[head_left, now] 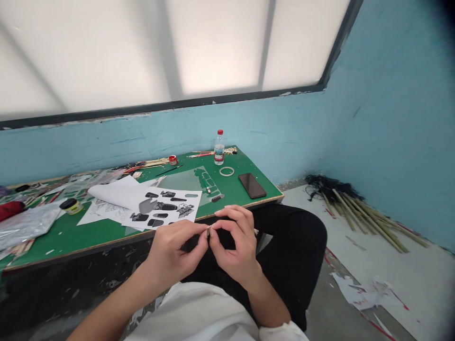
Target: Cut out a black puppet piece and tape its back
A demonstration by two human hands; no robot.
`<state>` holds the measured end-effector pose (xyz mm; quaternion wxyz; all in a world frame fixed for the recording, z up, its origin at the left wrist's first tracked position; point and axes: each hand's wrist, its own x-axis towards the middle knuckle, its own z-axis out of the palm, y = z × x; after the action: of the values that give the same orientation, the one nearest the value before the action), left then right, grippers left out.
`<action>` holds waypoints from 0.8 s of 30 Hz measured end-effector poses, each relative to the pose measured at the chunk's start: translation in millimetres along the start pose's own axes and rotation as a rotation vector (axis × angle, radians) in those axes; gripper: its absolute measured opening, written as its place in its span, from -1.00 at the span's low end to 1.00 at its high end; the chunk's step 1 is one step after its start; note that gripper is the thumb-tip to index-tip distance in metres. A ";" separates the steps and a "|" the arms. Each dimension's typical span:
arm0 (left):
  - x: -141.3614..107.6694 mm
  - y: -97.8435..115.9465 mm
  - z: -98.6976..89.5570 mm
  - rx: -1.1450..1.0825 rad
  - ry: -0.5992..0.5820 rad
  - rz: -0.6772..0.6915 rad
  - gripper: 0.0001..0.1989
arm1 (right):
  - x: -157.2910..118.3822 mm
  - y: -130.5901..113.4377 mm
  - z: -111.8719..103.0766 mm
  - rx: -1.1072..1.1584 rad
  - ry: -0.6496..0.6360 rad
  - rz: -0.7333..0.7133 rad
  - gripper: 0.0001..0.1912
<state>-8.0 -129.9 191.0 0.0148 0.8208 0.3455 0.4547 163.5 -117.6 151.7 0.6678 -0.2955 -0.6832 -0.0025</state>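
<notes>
Above my lap, just off the table's front edge, my left hand [177, 248] and my right hand [234, 241] meet at their fingertips. Both are closed in a pinch, thumb against index finger. Between the tips is a tiny, thin piece [209, 230], pale with a dark edge, too small to name. Behind my left hand lies a white sheet printed with black shapes [167, 208]. A translucent sheet with cut-out openings [185, 182] is partly under it, with a green-handled cutter [206, 185] on top. A small dark cut piece [216, 198] lies beyond my fingers.
On the green table [249, 163] are a water bottle [219, 150], a tape ring [226, 171], a phone [252, 185], a red jar [172, 160] and a yellow jar [71, 206]. Bamboo sticks [373, 218] and paper scraps [362, 289] lie on the floor at right.
</notes>
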 end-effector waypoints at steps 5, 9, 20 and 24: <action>1.3 1.1 -0.5 0.008 0.006 -0.008 -0.89 | -1.3 -0.8 -0.8 -0.002 0.000 0.001 -0.83; 2.1 1.5 -0.3 0.015 0.013 -0.005 -0.90 | -0.4 0.3 -0.5 -0.011 0.012 0.014 -0.84; 1.6 -0.1 0.1 0.042 -0.001 0.028 -0.87 | 0.5 0.5 0.4 -0.025 0.002 0.023 -0.85; -0.3 -1.9 -0.2 0.063 -0.028 0.042 -0.85 | 0.3 1.2 -0.2 -0.024 -0.011 0.013 -0.84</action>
<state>-9.2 -128.7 190.3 -0.0155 0.8341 0.3422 0.4323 164.1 -116.6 151.5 0.6605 -0.3079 -0.6848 -0.0049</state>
